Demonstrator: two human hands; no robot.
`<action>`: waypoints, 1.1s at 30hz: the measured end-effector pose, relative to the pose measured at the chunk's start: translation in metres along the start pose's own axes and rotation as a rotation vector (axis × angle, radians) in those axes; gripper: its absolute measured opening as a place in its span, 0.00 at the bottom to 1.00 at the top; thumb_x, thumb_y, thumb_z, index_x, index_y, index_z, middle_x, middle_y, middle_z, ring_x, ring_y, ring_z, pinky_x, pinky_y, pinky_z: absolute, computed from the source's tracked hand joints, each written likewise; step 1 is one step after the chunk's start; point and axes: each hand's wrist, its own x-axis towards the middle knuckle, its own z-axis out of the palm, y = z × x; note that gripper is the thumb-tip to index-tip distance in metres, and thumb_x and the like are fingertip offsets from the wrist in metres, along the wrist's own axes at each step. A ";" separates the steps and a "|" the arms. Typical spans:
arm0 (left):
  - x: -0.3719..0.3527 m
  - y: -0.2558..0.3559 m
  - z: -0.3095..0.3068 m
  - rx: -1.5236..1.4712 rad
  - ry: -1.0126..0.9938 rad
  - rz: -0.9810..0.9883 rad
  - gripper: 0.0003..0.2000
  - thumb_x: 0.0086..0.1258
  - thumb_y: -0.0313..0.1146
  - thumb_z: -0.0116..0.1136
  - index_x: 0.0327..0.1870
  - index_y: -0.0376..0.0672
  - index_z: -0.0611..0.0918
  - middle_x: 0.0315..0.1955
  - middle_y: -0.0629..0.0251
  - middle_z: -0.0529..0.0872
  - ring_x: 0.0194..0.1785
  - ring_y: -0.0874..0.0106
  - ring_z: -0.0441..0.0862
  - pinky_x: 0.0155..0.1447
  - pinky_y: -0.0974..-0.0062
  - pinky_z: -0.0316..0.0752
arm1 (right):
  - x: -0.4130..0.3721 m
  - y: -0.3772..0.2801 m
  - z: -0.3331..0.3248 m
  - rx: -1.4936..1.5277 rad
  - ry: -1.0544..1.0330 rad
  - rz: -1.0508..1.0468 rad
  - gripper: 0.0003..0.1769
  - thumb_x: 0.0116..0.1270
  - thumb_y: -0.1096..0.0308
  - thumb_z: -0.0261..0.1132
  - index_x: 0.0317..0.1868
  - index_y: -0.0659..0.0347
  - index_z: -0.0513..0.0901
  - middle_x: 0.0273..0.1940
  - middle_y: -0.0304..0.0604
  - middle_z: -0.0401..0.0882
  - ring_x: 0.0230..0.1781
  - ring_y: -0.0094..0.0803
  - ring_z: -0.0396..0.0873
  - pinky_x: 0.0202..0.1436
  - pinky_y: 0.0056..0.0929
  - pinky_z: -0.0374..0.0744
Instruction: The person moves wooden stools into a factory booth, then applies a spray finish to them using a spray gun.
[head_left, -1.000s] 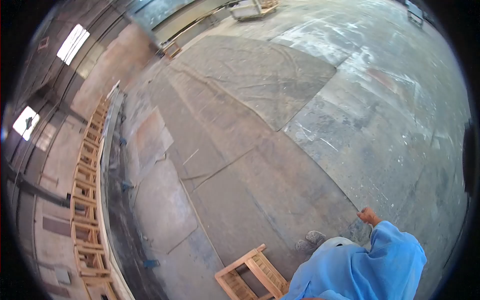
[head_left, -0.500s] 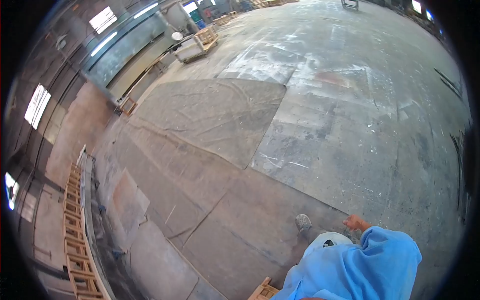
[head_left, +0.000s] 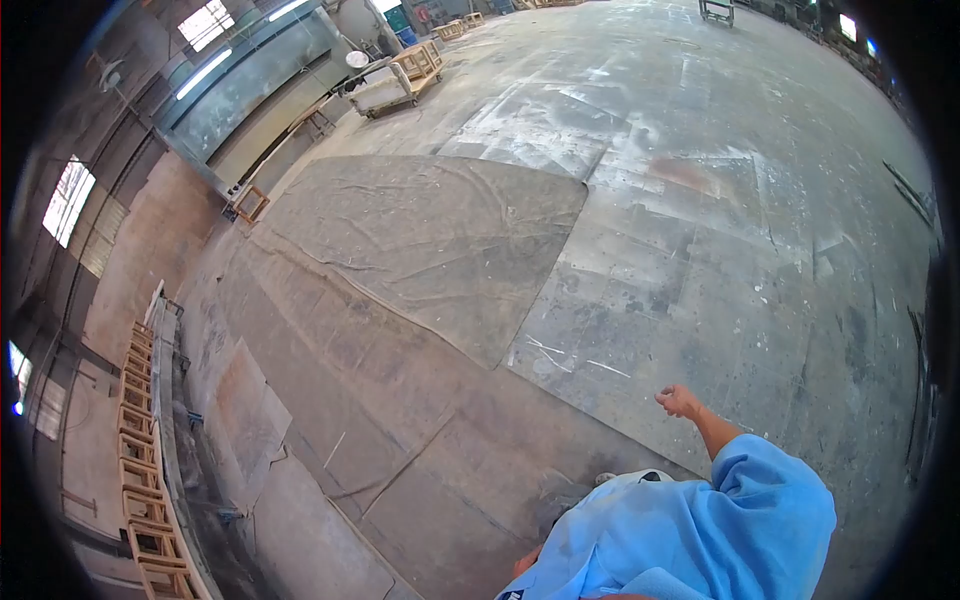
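Note:
My right hand point(head_left: 680, 401) is raised in front of me above the grey floor, its fingers curled in and nothing visible in them. A light blue sleeve point(head_left: 770, 490) covers the upper part of that arm. Only a small piece of my left hand point(head_left: 526, 562) shows at the bottom edge, beside the blue shirt. Its fingers are hidden, so whether it holds anything cannot be seen. Below me lies brown, dusty floor sheeting point(head_left: 440, 480).
A wrinkled grey sheet point(head_left: 430, 230) covers the floor ahead. Along the left wall runs a row of wooden frames point(head_left: 140, 450) beside a long ledge. A cart point(head_left: 385, 90) carrying wooden frames stands farther off. Thin dark rods point(head_left: 908, 190) lie at the right.
My right hand has swung forward and up, away from my body. The wooden piece at the bottom edge is out of view, and part of my left hand has appeared there. The view has shifted slightly.

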 end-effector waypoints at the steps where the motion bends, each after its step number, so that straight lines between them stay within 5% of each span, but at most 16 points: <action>1: 0.009 0.007 -0.012 0.034 -0.011 0.021 0.21 0.71 0.46 0.46 0.61 0.48 0.75 0.71 0.53 0.58 0.67 0.50 0.66 0.64 0.41 0.63 | 0.014 -0.017 0.000 0.021 -0.010 -0.024 0.31 0.63 0.49 0.64 0.56 0.67 0.78 0.26 0.46 0.81 0.23 0.31 0.79 0.23 0.30 0.77; 6: 0.060 0.082 -0.123 0.393 -0.076 0.140 0.21 0.71 0.45 0.46 0.62 0.50 0.74 0.73 0.54 0.56 0.68 0.50 0.65 0.64 0.39 0.62 | 0.067 -0.067 0.011 -0.169 -0.095 -0.018 0.31 0.62 0.48 0.64 0.56 0.65 0.79 0.22 0.44 0.79 0.19 0.32 0.77 0.22 0.32 0.76; 10: 0.129 0.124 -0.207 0.607 -0.043 0.313 0.18 0.71 0.41 0.46 0.57 0.47 0.79 0.77 0.60 0.38 0.72 0.50 0.58 0.60 0.28 0.60 | 0.086 -0.095 -0.002 -0.291 -0.165 0.090 0.27 0.62 0.48 0.64 0.51 0.63 0.81 0.26 0.42 0.81 0.23 0.30 0.79 0.25 0.30 0.78; 13: 0.211 0.125 -0.220 0.845 0.005 0.337 0.15 0.70 0.38 0.47 0.50 0.47 0.83 0.77 0.61 0.43 0.71 0.54 0.59 0.62 0.30 0.60 | 0.076 -0.147 -0.020 -0.209 -0.071 0.202 0.25 0.64 0.49 0.63 0.49 0.62 0.82 0.30 0.42 0.83 0.26 0.32 0.81 0.29 0.32 0.80; 17: 0.282 0.138 -0.232 0.543 0.104 0.611 0.13 0.66 0.37 0.52 0.43 0.44 0.85 0.77 0.66 0.46 0.72 0.60 0.59 0.64 0.32 0.60 | 0.077 -0.185 -0.049 -0.150 0.003 0.304 0.24 0.65 0.50 0.62 0.50 0.63 0.82 0.33 0.45 0.84 0.30 0.35 0.84 0.33 0.34 0.83; 22: 0.361 0.161 -0.271 0.427 0.082 0.661 0.11 0.65 0.37 0.52 0.39 0.44 0.85 0.73 0.61 0.58 0.66 0.59 0.68 0.64 0.46 0.66 | 0.115 -0.223 -0.071 -0.189 -0.033 0.481 0.25 0.66 0.51 0.62 0.52 0.63 0.80 0.36 0.47 0.84 0.31 0.35 0.84 0.37 0.37 0.84; 25: 0.402 0.187 -0.304 0.232 0.108 0.680 0.10 0.64 0.36 0.52 0.37 0.43 0.84 0.71 0.59 0.63 0.63 0.58 0.72 0.62 0.52 0.69 | 0.180 -0.239 -0.085 -0.259 -0.103 0.540 0.22 0.67 0.52 0.61 0.43 0.66 0.83 0.29 0.44 0.83 0.29 0.36 0.83 0.32 0.36 0.83; 28: 0.428 0.261 -0.377 0.108 0.055 0.409 0.08 0.63 0.35 0.52 0.34 0.42 0.82 0.68 0.56 0.68 0.57 0.55 0.76 0.59 0.58 0.72 | 0.322 -0.184 -0.112 -1.005 -0.435 -0.271 0.20 0.66 0.53 0.61 0.37 0.65 0.83 0.26 0.43 0.82 0.26 0.36 0.82 0.29 0.34 0.81; 30: 0.445 0.316 -0.423 0.038 0.078 0.258 0.07 0.61 0.33 0.53 0.33 0.40 0.79 0.67 0.54 0.70 0.54 0.53 0.77 0.56 0.59 0.74 | 0.338 -0.314 -0.144 -0.220 -0.041 0.269 0.20 0.65 0.49 0.60 0.35 0.60 0.83 0.23 0.41 0.80 0.21 0.31 0.79 0.24 0.34 0.79; 33: 0.490 0.326 -0.462 0.297 0.284 0.687 0.06 0.62 0.30 0.54 0.38 0.41 0.78 0.65 0.52 0.71 0.53 0.51 0.77 0.52 0.59 0.75 | 0.426 -0.395 -0.184 0.007 0.089 0.042 0.22 0.65 0.50 0.63 0.40 0.65 0.82 0.23 0.39 0.78 0.21 0.27 0.77 0.21 0.27 0.74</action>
